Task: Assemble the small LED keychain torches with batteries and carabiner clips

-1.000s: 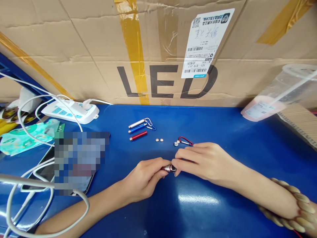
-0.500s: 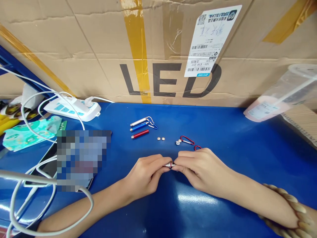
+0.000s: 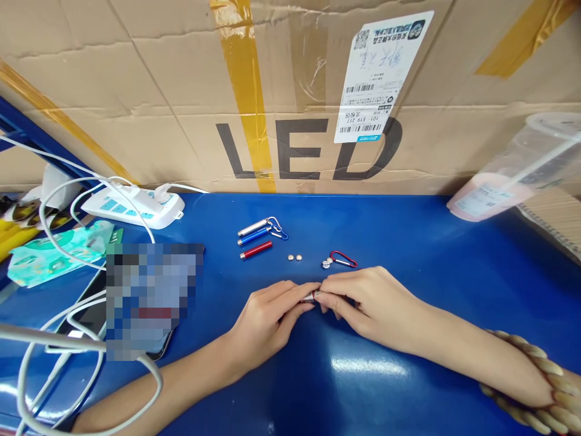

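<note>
My left hand [image 3: 276, 321] pinches a small silver and red piece [image 3: 309, 297] that looks like part of a mini flashlight. From the other side, the fingertips of my right hand [image 3: 372, 303] close on its right end, and the two hands meet there. Fingers cover most of the piece. Beyond them lie a silver mini flashlight [image 3: 253, 227], a blue mini flashlight [image 3: 254, 237] and a red metal tube [image 3: 256, 250]. Two button cells [image 3: 295, 257] sit side by side. Just past my right hand is a red carabiner [image 3: 344, 259] with small round silver pieces [image 3: 327, 263] at its left end.
A cardboard box [image 3: 181, 91] walls off the back of the blue table [image 3: 281, 399]. At left are a power strip [image 3: 136, 206], white cables [image 3: 86, 345], a tissue pack [image 3: 59, 254] and a partly blurred-out device [image 3: 152, 303]. A clear plastic container [image 3: 494, 188] stands back right.
My right fingers have shifted closer over the piece's end, and its narrow tip is covered. A second red loop, seen earlier beside my right hand, is out of sight.
</note>
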Demonstrator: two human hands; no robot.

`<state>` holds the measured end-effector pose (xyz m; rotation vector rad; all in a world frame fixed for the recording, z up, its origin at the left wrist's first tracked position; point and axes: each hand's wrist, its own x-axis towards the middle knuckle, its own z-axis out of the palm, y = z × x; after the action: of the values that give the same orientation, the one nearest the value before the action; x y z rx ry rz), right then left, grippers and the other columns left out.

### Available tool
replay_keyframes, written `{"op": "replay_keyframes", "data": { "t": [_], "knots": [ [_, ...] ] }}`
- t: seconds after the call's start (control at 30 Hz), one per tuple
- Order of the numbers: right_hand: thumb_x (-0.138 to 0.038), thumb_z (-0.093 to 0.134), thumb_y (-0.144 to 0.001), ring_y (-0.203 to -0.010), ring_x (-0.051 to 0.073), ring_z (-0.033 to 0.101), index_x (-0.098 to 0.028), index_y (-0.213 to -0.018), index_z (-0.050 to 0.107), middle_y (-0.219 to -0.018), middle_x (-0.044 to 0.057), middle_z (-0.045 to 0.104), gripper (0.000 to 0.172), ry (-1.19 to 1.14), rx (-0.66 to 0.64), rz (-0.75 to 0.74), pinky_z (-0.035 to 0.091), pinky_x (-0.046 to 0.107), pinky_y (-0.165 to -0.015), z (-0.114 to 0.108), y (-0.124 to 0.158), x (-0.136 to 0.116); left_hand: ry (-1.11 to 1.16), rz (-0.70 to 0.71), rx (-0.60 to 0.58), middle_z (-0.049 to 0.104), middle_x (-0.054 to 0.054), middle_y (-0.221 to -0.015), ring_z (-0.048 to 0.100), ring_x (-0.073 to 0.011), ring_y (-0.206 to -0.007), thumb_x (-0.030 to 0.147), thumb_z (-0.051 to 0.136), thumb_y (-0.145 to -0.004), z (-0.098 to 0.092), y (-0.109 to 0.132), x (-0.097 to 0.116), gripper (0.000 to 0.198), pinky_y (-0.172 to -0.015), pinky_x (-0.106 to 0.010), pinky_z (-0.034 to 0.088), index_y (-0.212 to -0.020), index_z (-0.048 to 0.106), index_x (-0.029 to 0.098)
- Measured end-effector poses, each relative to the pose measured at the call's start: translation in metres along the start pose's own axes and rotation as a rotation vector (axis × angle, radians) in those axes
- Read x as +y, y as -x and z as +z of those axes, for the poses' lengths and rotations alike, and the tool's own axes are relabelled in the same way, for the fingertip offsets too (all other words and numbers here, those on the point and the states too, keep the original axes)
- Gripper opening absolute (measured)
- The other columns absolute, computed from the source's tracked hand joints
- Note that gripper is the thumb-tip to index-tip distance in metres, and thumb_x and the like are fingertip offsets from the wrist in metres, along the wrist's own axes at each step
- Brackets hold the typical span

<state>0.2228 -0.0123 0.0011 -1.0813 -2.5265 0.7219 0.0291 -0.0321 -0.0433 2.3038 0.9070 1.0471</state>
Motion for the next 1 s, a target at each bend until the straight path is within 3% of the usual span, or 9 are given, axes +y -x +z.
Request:
{"op": "replay_keyframes", "data": {
  "t": [0.23, 0.43, 0.67, 0.83, 0.9, 1.0],
  "knots": [
    [-0.033, 0.045, -0.091, -0.055, 0.008, 0.056, -0.021, -0.070, 0.065, -0.059, -0.005, 0.063, 0.031, -0.150, -0.066, 0.088, 0.036, 0.021, -0.055, -0.005, -0.004, 0.008, 0.006, -0.026, 0.005, 0.067, -0.005, -0.081, 0.060, -0.0127, -0.069, 0.014, 0.049, -0.091, -0.002, -0.003, -0.002, 0.023, -0.065, -0.023, 0.051, -0.112, 0.059, 0.015],
    [-0.044, 0.061, -0.078, -0.055, 0.010, 0.054, -0.021, -0.067, 0.068, -0.059, -0.004, 0.062, 0.026, -0.270, -0.048, 0.249, 0.034, 0.021, -0.050, -0.004, -0.009, 0.015, 0.008, -0.059, -0.014, 0.067, -0.004, -0.079, 0.061, -0.0123, -0.066, 0.019, 0.048, -0.092, -0.003, -0.004, 0.002, 0.019, -0.063, -0.021, 0.051, -0.105, 0.061, 0.016],
    [-0.028, 0.057, -0.084, -0.061, 0.010, 0.058, -0.022, -0.068, 0.068, -0.064, -0.004, 0.065, 0.020, -0.103, -0.064, 0.025, 0.036, 0.021, -0.055, -0.006, -0.004, 0.011, -0.027, 0.000, -0.058, 0.067, -0.004, -0.080, 0.062, -0.0126, -0.067, 0.016, 0.044, -0.093, 0.000, 0.000, 0.004, 0.019, -0.062, -0.021, 0.052, -0.107, 0.057, 0.016],
    [-0.019, 0.049, -0.087, -0.058, 0.010, 0.056, -0.019, -0.069, 0.067, -0.064, -0.001, 0.063, 0.025, -0.094, 0.083, -0.107, 0.037, 0.022, -0.054, 0.003, 0.000, 0.003, -0.082, 0.038, -0.023, 0.067, -0.004, -0.079, 0.063, -0.0133, -0.066, 0.014, 0.041, -0.093, 0.000, 0.004, 0.003, 0.018, -0.061, -0.023, 0.052, -0.106, 0.055, 0.015],
    [-0.021, 0.048, -0.087, -0.053, 0.010, 0.055, -0.016, -0.063, 0.064, -0.061, 0.001, 0.061, 0.029, -0.202, 0.087, -0.044, 0.039, 0.022, -0.051, 0.008, 0.001, 0.000, -0.119, 0.078, -0.007, 0.067, -0.005, -0.077, 0.062, -0.0141, -0.065, 0.013, 0.042, -0.092, 0.001, 0.005, 0.002, 0.018, -0.059, -0.024, 0.052, -0.106, 0.054, 0.014],
    [-0.032, 0.050, -0.086, -0.040, 0.008, 0.052, -0.015, -0.059, 0.057, -0.052, -0.001, 0.055, 0.033, -0.541, -0.080, 0.218, 0.040, 0.019, -0.041, 0.013, 0.000, -0.004, -0.161, 0.138, 0.022, 0.067, -0.005, -0.075, 0.061, -0.0144, -0.062, 0.011, 0.043, -0.091, 0.001, 0.006, 0.002, 0.019, -0.057, -0.024, 0.051, -0.107, 0.054, 0.013]
  ]
}}
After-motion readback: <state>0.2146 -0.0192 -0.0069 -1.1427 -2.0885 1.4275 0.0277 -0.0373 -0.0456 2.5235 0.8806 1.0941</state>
